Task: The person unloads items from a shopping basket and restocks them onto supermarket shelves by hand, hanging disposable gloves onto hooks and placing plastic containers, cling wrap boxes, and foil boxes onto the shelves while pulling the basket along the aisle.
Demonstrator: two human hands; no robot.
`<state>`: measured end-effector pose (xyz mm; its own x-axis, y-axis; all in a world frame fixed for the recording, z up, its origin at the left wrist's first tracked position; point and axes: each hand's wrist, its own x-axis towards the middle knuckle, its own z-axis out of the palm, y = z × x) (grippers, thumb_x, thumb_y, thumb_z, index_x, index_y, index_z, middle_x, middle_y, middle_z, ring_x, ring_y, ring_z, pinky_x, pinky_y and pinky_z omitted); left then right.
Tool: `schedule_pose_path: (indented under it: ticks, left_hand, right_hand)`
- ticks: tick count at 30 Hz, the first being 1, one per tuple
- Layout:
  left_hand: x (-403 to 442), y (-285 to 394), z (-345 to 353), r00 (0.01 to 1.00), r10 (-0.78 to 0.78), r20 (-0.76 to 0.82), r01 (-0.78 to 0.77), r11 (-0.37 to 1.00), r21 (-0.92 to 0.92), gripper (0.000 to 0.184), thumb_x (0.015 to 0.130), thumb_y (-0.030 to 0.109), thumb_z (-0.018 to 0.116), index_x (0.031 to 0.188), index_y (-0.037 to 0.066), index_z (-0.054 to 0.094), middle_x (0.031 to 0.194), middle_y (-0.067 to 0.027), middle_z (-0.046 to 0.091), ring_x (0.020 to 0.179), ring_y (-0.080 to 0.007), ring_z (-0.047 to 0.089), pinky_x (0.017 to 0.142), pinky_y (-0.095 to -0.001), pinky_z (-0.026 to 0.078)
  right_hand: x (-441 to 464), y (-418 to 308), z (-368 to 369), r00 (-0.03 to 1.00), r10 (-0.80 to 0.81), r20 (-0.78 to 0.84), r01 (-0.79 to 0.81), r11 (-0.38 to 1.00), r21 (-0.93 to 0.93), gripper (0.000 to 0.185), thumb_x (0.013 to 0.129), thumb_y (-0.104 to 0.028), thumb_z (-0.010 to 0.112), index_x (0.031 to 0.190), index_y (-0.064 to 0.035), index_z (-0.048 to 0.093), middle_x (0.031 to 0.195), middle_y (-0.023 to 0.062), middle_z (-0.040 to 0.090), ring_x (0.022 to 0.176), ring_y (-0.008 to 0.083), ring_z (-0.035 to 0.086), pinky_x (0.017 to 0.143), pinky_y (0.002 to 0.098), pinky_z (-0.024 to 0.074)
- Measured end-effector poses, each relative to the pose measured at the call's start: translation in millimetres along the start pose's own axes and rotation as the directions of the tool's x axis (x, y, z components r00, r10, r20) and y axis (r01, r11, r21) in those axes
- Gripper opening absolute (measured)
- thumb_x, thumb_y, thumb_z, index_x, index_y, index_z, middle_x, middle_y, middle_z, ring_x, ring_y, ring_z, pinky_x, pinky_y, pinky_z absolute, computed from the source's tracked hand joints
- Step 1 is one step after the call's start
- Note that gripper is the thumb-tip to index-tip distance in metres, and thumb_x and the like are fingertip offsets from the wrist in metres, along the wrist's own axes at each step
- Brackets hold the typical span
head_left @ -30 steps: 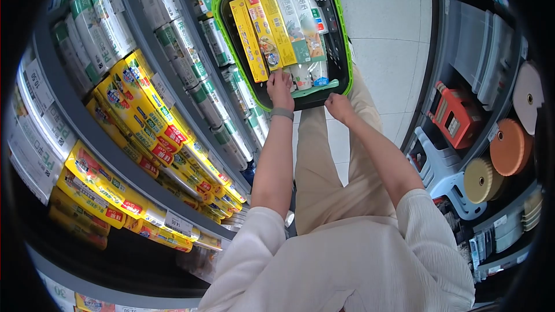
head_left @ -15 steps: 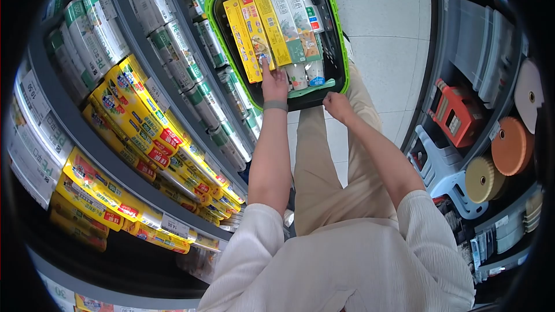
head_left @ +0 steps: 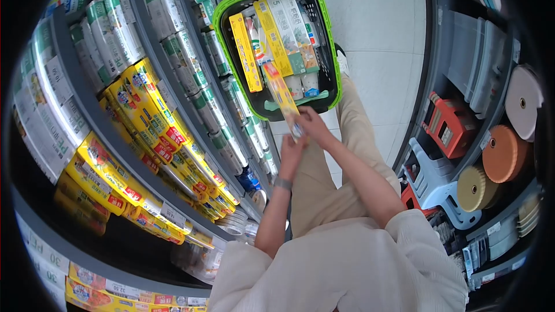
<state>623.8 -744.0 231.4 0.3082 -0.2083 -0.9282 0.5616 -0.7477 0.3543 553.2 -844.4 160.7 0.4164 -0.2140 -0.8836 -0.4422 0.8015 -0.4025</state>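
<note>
A long yellow cling film box (head_left: 279, 88) with a red panel is raised at a slant over the near side of the basket, its far end still above the contents. My right hand (head_left: 313, 126) grips the near part of it from the right. Closed at its near end is my left hand (head_left: 292, 153), lower and to the left. The black basket (head_left: 337, 78) with a green rim holds another yellow box (head_left: 245, 52) on the left, a yellow carton (head_left: 273, 34) in the middle and white-and-green cartons (head_left: 293, 32). White packages lie partly hidden beneath them.
On the left, shelves carry yellow boxed rolls (head_left: 153, 118) and white-green rolls (head_left: 188, 58). The right shelf holds a red-orange plastic stool (head_left: 450, 127), a light blue stool (head_left: 433, 179) and round lids (head_left: 506, 153). Pale tiled floor (head_left: 381, 40) runs between.
The yellow cling film box has come up from the basket's left side towards me. My left hand has drawn back out of the basket, and my right hand has left the rim to grip the box.
</note>
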Motion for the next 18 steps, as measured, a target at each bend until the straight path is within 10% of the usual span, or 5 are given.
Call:
schedule_pose_path:
  ticks: [4, 9, 18]
  left_hand:
    - [-73, -34, 22, 0.996, -0.025, 0.087, 0.037, 0.988, -0.147, 0.041, 0.097, 0.012, 0.069, 0.126, -0.001, 0.044, 0.107, -0.0092, 0.066, 0.089, -0.0129, 0.066, 0.079, -0.0277, 0.055]
    - [-119, 5, 6, 0.894, -0.133, 0.427, 0.212, 0.967, -0.143, 0.035, 0.103, 0.025, 0.06, 0.125, -0.002, 0.056, 0.11, -0.0115, 0.071, 0.097, -0.0172, 0.07, 0.086, -0.0306, 0.056]
    - [-136, 202, -23, 0.917, 0.396, -0.051, -0.398, 0.896, -0.199, 0.045, 0.101, 0.033, 0.062, 0.13, -0.001, 0.057, 0.113, -0.0114, 0.071, 0.102, -0.0193, 0.068, 0.091, -0.0319, 0.052]
  right_hand:
    - [-57, 15, -12, 1.0, 0.016, -0.011, -0.019, 0.905, -0.424, 0.069, 0.077, -0.041, 0.084, 0.12, 0.007, 0.057, 0.105, 0.0181, 0.069, 0.098, 0.0265, 0.068, 0.084, 0.0369, 0.0546]
    - [-105, -27, -47, 0.992, 0.127, 0.022, -0.106, 0.903, -0.416, 0.067, 0.075, -0.038, 0.083, 0.118, 0.0069, 0.057, 0.108, 0.02, 0.069, 0.1, 0.0286, 0.069, 0.086, 0.0377, 0.0543]
    - [-203, -246, -45, 0.944, -0.266, 0.195, 0.326, 0.845, -0.423, 0.048, 0.085, -0.028, 0.075, 0.121, 0.0009, 0.061, 0.103, 0.0068, 0.068, 0.09, 0.0133, 0.063, 0.081, 0.0306, 0.0524]
